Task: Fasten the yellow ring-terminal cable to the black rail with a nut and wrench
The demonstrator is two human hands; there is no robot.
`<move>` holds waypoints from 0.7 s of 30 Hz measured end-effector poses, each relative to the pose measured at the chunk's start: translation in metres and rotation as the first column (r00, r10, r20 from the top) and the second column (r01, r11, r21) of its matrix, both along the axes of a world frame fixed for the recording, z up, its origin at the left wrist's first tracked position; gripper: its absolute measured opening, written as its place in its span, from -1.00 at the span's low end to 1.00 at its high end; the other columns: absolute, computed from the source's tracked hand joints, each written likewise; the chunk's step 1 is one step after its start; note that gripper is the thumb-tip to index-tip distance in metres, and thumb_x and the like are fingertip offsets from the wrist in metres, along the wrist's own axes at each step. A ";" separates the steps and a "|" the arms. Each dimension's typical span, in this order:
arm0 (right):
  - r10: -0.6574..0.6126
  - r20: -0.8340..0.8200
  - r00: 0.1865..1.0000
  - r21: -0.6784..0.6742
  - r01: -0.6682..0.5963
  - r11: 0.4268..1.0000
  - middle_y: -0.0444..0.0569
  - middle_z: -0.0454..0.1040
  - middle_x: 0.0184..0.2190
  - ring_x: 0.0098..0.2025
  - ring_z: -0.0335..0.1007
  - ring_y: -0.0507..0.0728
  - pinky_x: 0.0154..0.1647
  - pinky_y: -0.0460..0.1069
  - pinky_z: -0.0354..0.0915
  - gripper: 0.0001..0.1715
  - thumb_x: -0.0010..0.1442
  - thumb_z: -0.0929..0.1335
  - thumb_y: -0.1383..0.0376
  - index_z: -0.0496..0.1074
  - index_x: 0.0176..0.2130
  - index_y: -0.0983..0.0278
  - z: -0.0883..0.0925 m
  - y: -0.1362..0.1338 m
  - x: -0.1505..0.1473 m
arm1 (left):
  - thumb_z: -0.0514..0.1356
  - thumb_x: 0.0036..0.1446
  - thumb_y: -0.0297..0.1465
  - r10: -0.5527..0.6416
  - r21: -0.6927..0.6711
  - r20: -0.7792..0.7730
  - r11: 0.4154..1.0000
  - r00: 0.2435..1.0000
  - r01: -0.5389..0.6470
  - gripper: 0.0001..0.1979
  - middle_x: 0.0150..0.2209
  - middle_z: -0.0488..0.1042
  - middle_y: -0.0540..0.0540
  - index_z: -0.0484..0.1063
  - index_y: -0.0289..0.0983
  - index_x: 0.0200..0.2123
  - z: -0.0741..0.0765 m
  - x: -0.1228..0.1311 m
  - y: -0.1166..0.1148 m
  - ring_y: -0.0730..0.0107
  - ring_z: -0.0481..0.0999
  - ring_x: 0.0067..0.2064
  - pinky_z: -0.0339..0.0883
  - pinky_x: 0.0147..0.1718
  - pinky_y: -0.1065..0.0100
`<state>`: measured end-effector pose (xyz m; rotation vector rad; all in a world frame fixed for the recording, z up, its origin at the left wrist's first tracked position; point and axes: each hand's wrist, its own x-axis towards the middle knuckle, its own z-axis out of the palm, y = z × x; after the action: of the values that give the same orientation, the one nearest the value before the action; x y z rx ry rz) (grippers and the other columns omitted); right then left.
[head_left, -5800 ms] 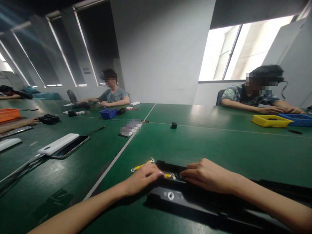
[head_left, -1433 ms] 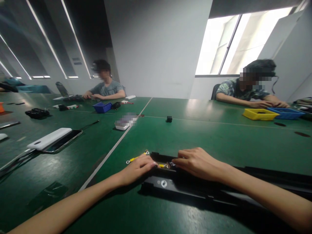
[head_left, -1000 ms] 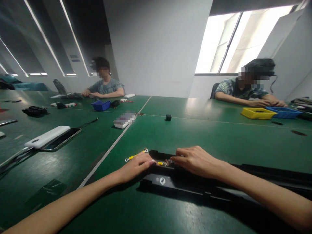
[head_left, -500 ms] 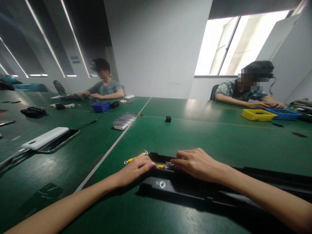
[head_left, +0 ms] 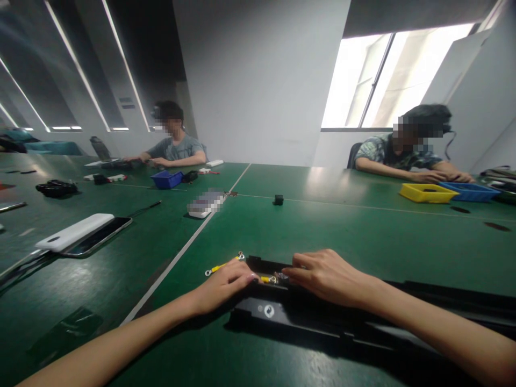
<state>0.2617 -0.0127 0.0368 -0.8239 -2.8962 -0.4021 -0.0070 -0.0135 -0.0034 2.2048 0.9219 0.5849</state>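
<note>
Yellow lead (head_left: 266, 279), ring-ended, one: located within the left end of a black housing (head_left: 306, 325) on the green bench (head_left: 355, 231); entries run left to right. Loose lead (head_left: 217, 267), also yellow: on the bench just beyond the left hand, axis slanting away to the right; one metal ring at its near end, further rings close together at the far end, so one piece or several cannot be told. Left hand (head_left: 228, 279): thumb and fingers pinched on the yellow lead, covering its left part. Yellow lead, visible part: axis nearly crosswise, ring pointing right; judged light, sleeve slightly pliant, ring stiff and smooth; best taken by the sleeve, ring left free. Small metal part (head_left: 280, 275): just right of the ring, mostly covered, shape unclear. Right hand (head_left: 326, 274): fingers bent together, tips at the metal part; whether they grip it cannot be told. Black housing, remainder: pale round mark on the near face; long axis left to right, slanting nearer at the right and passing out of view; one piece or two, unclear; judged stiff, slick-faced, light for its length, thin edges liable to scratch; best held by the side walls.
</note>
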 end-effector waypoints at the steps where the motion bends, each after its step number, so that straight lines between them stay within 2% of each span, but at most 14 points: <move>1: 0.005 -0.006 1.000 -0.003 -0.005 1.000 -0.09 0.36 -0.45 -0.55 0.13 -0.02 -0.55 -0.04 -0.21 -0.72 0.37 0.18 0.24 0.43 -0.11 0.25 0.000 0.000 0.000 | -0.07 0.34 -0.29 -0.002 -0.001 -0.001 1.000 1.000 0.002 -0.65 -0.18 0.49 -0.07 0.48 -0.27 -0.19 0.000 0.000 0.000 0.29 0.38 -0.10 0.17 -0.01 0.31; 7: 0.023 -0.012 1.000 0.012 -0.022 1.000 -0.08 0.38 -0.43 -0.55 0.15 -0.03 -0.57 -0.05 -0.16 -0.71 0.37 0.19 0.25 0.43 -0.08 0.27 0.001 0.000 0.000 | -0.09 0.35 -0.27 -0.005 -0.003 0.003 1.000 1.000 0.005 -0.63 -0.17 0.49 -0.07 0.48 -0.26 -0.19 -0.002 -0.002 0.000 0.28 0.37 -0.09 0.14 0.03 0.29; 14: 0.021 -0.013 1.000 0.006 -0.021 1.000 -0.08 0.37 -0.44 -0.54 0.16 -0.02 -0.56 -0.04 -0.15 -0.70 0.38 0.18 0.25 0.44 -0.09 0.26 0.001 0.000 -0.001 | -0.10 0.35 -0.22 0.006 -0.002 -0.011 1.000 1.000 -0.006 -0.59 -0.19 0.49 -0.10 0.49 -0.28 -0.20 0.001 -0.001 0.000 0.26 0.37 -0.11 0.20 -0.04 0.28; 21: 0.004 0.016 1.000 -0.002 -0.004 1.000 -0.07 0.38 -0.42 -0.56 0.12 -0.02 -0.55 -0.04 -0.22 -0.71 0.37 0.19 0.25 0.42 -0.06 0.26 0.001 0.000 0.001 | -0.10 0.35 -0.22 0.001 -0.014 -0.013 1.000 1.000 -0.001 -0.59 -0.20 0.48 -0.09 0.49 -0.28 -0.20 0.002 -0.001 -0.002 0.26 0.36 -0.11 0.19 -0.02 0.29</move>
<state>0.2627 -0.0128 0.0378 -0.8193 -2.9128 -0.4068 -0.0082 -0.0151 -0.0016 2.1983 0.9311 0.5643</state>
